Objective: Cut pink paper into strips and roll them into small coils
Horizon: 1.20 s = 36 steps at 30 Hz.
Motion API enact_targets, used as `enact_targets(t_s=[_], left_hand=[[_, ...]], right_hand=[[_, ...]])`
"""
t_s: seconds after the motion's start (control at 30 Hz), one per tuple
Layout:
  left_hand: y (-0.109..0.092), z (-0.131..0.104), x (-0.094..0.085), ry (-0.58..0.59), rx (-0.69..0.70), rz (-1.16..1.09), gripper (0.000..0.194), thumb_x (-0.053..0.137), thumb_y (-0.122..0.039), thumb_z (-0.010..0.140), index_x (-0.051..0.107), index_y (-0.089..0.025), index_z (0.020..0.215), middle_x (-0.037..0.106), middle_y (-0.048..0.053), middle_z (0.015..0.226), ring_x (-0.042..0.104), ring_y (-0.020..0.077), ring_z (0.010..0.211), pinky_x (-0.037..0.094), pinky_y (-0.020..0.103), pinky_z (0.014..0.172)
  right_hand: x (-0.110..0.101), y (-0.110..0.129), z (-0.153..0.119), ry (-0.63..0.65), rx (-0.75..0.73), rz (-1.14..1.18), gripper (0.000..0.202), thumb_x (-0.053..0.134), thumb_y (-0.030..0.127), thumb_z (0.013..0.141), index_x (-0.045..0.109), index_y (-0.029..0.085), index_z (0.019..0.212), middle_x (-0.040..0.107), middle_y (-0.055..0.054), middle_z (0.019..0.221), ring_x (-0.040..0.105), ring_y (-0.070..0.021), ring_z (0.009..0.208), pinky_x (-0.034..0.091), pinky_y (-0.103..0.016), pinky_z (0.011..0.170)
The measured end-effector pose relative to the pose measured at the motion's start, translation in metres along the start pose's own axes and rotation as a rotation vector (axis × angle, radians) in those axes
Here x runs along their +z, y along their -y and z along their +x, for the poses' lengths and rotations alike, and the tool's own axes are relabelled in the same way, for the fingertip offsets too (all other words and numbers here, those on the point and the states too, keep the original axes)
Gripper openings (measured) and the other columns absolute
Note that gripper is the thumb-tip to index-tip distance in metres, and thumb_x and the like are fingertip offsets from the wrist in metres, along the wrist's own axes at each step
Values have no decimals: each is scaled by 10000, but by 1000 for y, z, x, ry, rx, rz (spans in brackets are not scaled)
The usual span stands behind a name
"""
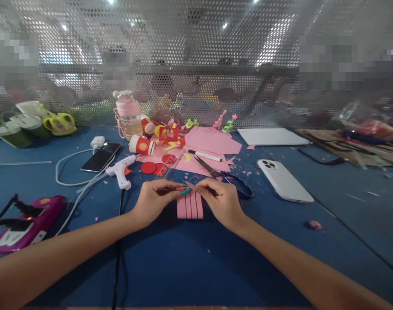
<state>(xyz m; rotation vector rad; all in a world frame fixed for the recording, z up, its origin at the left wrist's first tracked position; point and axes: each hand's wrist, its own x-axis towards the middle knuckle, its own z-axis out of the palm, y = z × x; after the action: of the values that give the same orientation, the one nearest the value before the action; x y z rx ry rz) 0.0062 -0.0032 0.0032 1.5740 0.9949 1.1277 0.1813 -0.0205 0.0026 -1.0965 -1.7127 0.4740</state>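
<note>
Left hand (156, 200): placed at frame centre, thumb and forefinger brought together; a small teal item (185, 193) is pinched at their tips. Right hand (224, 202): placed just right of centre, thumb and forefinger pressed together; a small pink strip (191, 185) is pinched between them. Striped pink paper (190, 209): seen at centre, below the fingertips, marked with dark lines; whether it is gripped cannot be told.

Behind the hands, blue-handled scissors (218, 174) are laid open; a white marker (205, 155) is set on pink sheets (212, 140) — upper centre; a red-and-white paper cup (141, 145) is tipped over just left of these. Left of centre: white glue gun (120, 172); lower left: purple power strip (31, 221), plugs inserted; right: white phone (285, 181), camera side up. All are borne by a blue tabletop (183, 267).
</note>
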Motion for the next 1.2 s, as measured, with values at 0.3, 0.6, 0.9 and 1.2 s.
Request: enact_targets(t_s=[0.3,0.6,0.9,1.2], left_hand=[[2,1,0,-8,-5,-32,136,724,-209,636,730,-169,767,741,32,765,689,176,720,579,256,671],[0,1,0,-23,14,-19,204,733,-207,618,723,-152,815,725,27,707,670,144,641,573,231,625],[3,1,0,-11,19,-32,178,721,-202,643,723,-156,815,737,31,755,684,154,699,574,223,647],[3,1,-1,-17,63,8,117,710,-162,639,735,-162,754,743,40,771,689,166,721,573,233,659]], right_hand=[[0,-2,0,30,-1,-26,262,544,344,822,631,199,623,585,3,529,500,-126,453,376,-255,482],[0,-3,1,4,-121,-111,321,487,336,866,608,168,621,607,2,522,498,-97,424,360,-215,417],[0,-4,0,-8,-150,-147,304,493,302,866,613,153,629,587,9,495,488,-86,405,353,-198,396],[0,-6,1,-10,-157,-152,326,485,323,870,616,156,623,595,8,497,485,-86,409,353,-198,401]])
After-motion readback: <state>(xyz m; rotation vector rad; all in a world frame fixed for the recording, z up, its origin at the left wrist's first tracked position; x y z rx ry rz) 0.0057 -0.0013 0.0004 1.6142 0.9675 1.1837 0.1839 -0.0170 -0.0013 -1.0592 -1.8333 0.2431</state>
